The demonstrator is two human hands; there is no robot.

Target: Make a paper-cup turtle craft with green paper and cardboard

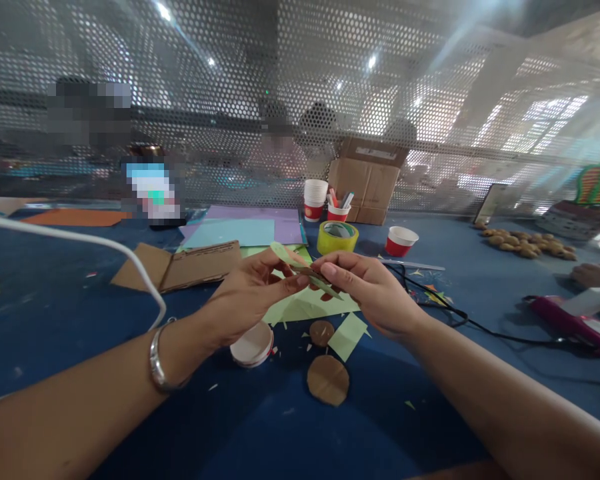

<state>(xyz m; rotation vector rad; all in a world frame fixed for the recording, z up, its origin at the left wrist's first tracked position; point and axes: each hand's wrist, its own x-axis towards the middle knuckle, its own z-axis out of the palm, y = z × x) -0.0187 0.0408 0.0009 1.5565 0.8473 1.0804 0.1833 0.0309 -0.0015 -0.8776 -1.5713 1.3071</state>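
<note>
Between my two hands, above the blue table, is a piece of light green paper [325,288] together with a thin brown piece that looks like cardboard. My left hand [257,290] pinches it from the left, thumb on the near side. From the right, my right hand [363,287] grips the other end with thumb and fingers. Green paper sheets [300,305] lie beneath the hands. Closer to me are a small cardboard disc [322,333], a larger cardboard disc [329,380], a green paper rectangle [349,336] and a white paper cup [251,345] on its side.
Behind the hands stand a yellow tape roll [337,238], stacked paper cups [315,199], a cup of markers [339,211] and a red-white cup [401,241]. Folded cardboard [200,267] lies left. A white cable [125,250] and black cable [485,338] cross the table. Another person's hand [596,275] rests far right.
</note>
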